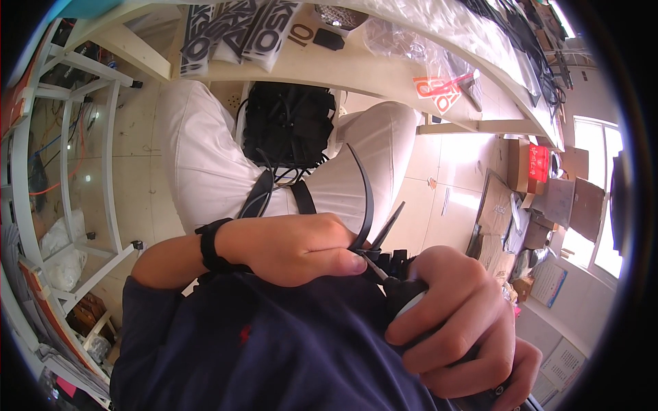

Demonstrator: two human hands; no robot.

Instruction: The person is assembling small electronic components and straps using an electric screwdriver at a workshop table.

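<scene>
My left hand point(295, 246) is closed in front of my chest, thumb pressed against the forefinger on a thin black strap point(368, 195). The strap curves up from the grip, and a second pointed black strip point(391, 222) sticks out beside it. My right hand point(459, 322) wraps round a black-handled tool point(404, 294). Its thin metal tip reaches to my left thumb, touching or nearly touching the strap there. Small black parts show between the hands, too covered to make out. More black straps point(301, 197) lie across my lap.
Between my knees sits a pile of black strap-like pieces point(291, 123). A pale workbench point(356, 75) stands ahead, with printed packets point(271, 34) and clear plastic bags point(404, 34). At left is a white metal frame point(110, 164); cardboard boxes point(493, 205) stand at right.
</scene>
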